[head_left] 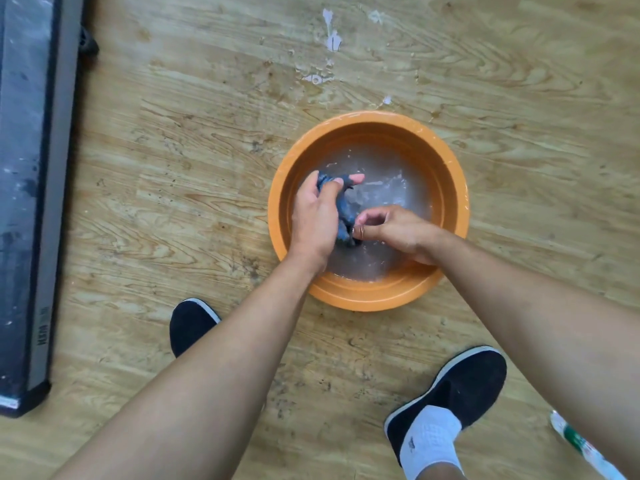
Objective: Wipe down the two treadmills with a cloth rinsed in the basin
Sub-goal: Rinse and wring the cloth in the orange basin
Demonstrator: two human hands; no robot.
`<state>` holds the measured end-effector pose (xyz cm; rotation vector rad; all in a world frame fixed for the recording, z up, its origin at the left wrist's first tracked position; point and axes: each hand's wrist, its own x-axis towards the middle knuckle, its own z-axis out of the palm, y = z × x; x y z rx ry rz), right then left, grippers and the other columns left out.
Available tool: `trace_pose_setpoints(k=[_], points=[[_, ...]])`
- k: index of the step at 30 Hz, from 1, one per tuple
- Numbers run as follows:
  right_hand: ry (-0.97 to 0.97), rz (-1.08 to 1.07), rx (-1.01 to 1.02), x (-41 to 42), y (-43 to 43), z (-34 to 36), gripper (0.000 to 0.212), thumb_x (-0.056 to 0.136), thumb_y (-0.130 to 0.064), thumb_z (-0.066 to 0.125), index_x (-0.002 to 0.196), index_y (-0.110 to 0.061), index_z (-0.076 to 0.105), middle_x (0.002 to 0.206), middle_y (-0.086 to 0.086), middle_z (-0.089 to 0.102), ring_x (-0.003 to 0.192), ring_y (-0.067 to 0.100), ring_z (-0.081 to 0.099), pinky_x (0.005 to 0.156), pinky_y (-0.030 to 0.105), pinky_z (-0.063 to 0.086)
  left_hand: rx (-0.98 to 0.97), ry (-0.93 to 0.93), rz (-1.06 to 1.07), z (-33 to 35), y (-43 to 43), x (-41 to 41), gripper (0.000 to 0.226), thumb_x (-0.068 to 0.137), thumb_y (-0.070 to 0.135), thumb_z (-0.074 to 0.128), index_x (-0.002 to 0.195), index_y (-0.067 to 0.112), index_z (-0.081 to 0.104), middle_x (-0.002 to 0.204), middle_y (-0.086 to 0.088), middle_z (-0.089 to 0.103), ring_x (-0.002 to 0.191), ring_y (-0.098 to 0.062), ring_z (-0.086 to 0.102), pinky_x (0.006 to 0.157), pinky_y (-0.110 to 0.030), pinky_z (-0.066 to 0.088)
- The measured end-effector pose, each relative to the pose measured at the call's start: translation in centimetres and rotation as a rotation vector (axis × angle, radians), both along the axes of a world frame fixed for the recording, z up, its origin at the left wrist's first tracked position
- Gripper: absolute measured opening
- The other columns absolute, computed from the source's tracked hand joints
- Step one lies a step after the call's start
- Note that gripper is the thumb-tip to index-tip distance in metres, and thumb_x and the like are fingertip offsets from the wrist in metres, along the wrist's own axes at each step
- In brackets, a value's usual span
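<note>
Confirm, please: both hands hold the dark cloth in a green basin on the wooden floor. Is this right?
Not quite: the head view shows the basin is orange, not green. The left hand and right hand do hold the dark cloth in it, on the wooden floor.

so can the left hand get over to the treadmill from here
Probably, with a lean or step. Only bare floor lies between the basin and the treadmill, which sits on the person's left. But the left hand is busy gripping the cloth with the right hand.
</note>
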<state>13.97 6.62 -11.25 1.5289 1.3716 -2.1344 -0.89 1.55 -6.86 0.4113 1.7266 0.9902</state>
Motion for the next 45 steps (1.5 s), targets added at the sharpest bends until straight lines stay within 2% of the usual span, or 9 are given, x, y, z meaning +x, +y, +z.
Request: trace_pose_setpoints(k=[5, 10, 19, 24, 27, 32, 34, 39, 45], points=[[0.149, -0.406, -0.346, 0.4, -0.9, 1.0, 0.018, 0.099, -0.021, 0.063, 0.112, -0.012, 0.071, 0.11, 0.011, 0.076, 0.101, 0.027, 0.071, 0.095, 0.038, 0.053, 0.016, -0.539, 0.246, 0.4, 1.0, -0.8, 0.037, 0.1, 0.018, 0.044, 0.107, -0.01, 0.067, 0.114, -0.022, 0.076, 0.09, -0.035, 0.062, 0.089, -0.042, 0.055], [0.156, -0.679, -0.497, 0.7, -2.3, 0.7, 0.05, 0.083, -0.038, 0.081, 0.124, -0.014, 0.068, 0.114, 0.008, 0.069, 0.094, 0.021, 0.063, 0.101, 0.039, 0.053, 0.017, -0.794, 0.235, 0.5, 1.7, -1.2, 0.048, 0.102, 0.021, 0.033, 0.116, 0.0, 0.075, 0.121, -0.012, 0.076, 0.09, -0.027, 0.063, 0.093, -0.041, 0.05], [-0.3, -0.82, 0.291, 0.3, -2.0, -1.3, 0.022, 0.105, -0.031, 0.062, 0.118, -0.015, 0.071, 0.102, -0.004, 0.071, 0.098, 0.02, 0.069, 0.088, 0.032, 0.055, -0.169, 0.53, -0.153, -2.5, -0.2, -1.6, 0.017, 0.107, 0.029, 0.054, 0.098, 0.016, 0.048, 0.088, -0.004, 0.059, 0.089, -0.032, 0.061, 0.074, -0.033, 0.037], [-0.511, -0.715, 0.453, -0.4, -1.1, -2.7, 0.029, 0.106, -0.027, 0.06, 0.107, 0.001, 0.068, 0.09, 0.005, 0.066, 0.098, 0.033, 0.062, 0.08, 0.032, 0.039, -0.263, 0.754, -0.232, -3.9, -0.7, 0.4, 0.028, 0.111, 0.036, 0.046, 0.121, 0.01, 0.05, 0.099, -0.024, 0.07, 0.092, -0.048, 0.064, 0.07, -0.04, 0.034], [-0.575, -0.712, 0.398, -1.2, -1.1, -2.9, 0.029, 0.104, -0.014, 0.057, 0.129, -0.001, 0.065, 0.129, 0.017, 0.068, 0.121, 0.034, 0.061, 0.098, 0.03, 0.041, -0.372, 0.667, -0.17, -4.8, 0.0, 1.2, 0.032, 0.111, 0.031, 0.047, 0.135, 0.011, 0.048, 0.112, -0.028, 0.07, 0.103, -0.048, 0.065, 0.075, -0.04, 0.034], [-0.409, -0.956, 0.15, -2.2, -0.9, -2.2, 0.044, 0.092, -0.009, 0.06, 0.134, -0.022, 0.065, 0.119, -0.003, 0.072, 0.112, 0.02, 0.066, 0.108, 0.038, 0.05, -0.386, 0.365, -0.058, -5.7, 1.2, 2.3, 0.05, 0.107, 0.016, 0.047, 0.157, 0.02, 0.042, 0.148, -0.014, 0.06, 0.133, -0.035, 0.057, 0.108, -0.037, 0.043], [-0.309, -0.908, 0.187, -2.3, -0.8, -1.6, 0.014, 0.093, -0.019, 0.067, 0.103, -0.02, 0.077, 0.097, -0.011, 0.076, 0.097, 0.012, 0.067, 0.105, 0.035, 0.049, -0.367, 0.161, 0.016, -5.6, 1.6, 2.6, 0.045, 0.104, 0.025, 0.048, 0.148, 0.032, 0.054, 0.147, -0.009, 0.061, 0.134, -0.031, 0.057, 0.115, -0.041, 0.042], [-0.301, -0.291, 0.573, -4.4, -1.5, 0.9, 0.017, 0.102, -0.025, 0.059, 0.119, -0.026, 0.058, 0.098, -0.008, 0.068, 0.095, 0.022, 0.064, 0.085, 0.038, 0.048, -0.48, -0.435, 0.408, -4.5, 2.0, 3.7, 0.035, 0.1, 0.037, 0.045, 0.074, 0.018, 0.059, 0.068, -0.007, 0.063, 0.059, -0.025, 0.062, 0.057, -0.026, 0.051], [-0.467, 0.083, 0.547, -5.0, 1.4, -1.1, 0.044, 0.098, -0.023, 0.056, 0.142, -0.02, 0.052, 0.129, 0.018, 0.067, 0.122, 0.04, 0.061, 0.091, 0.042, 0.047, -0.535, -0.486, 0.202, -4.4, 1.0, 3.9, 0.056, 0.105, 0.065, 0.042, 0.12, 0.018, 0.068, 0.076, -0.006, 0.072, 0.058, -0.02, 0.069, 0.053, -0.026, 0.053]])
